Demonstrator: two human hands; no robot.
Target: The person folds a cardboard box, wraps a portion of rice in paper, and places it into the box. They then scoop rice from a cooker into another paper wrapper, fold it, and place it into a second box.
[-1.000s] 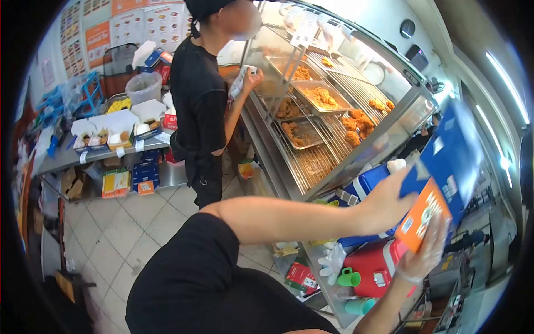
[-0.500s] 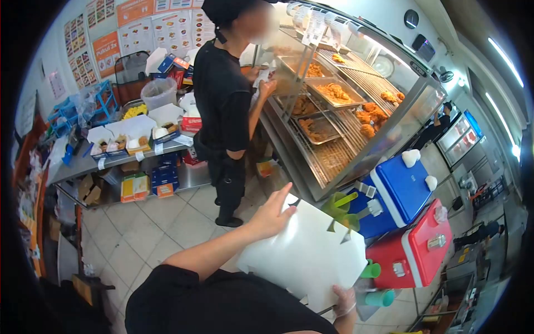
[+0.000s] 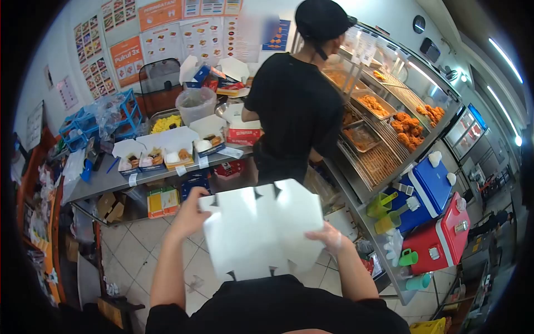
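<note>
A flat, unfolded white carton sheet (image 3: 267, 228) with slots along its edges is held in front of my chest. My left hand (image 3: 192, 214) grips its left edge near the upper corner. On the right edge, my right hand (image 3: 329, 238) pinches the sheet; it seems to wear a clear glove. Beyond the sheet stands a person in black (image 3: 297, 111), facing the glass display case. Open food boxes (image 3: 178, 157) with food in them stand in a row on the metal counter to the left.
A heated display case (image 3: 384, 122) with fried chicken stands at the right. Near it are a blue cooler (image 3: 425, 186), a red cooler (image 3: 439, 239) and green jugs (image 3: 381, 206). A clear bucket (image 3: 196, 106) and blue racks (image 3: 125, 114) stand on the left counter (image 3: 94, 192).
The sheet has moved left and is now level before my chest. My right hand has moved up along its edge. The other person has turned further toward the case, and the view has swung left.
</note>
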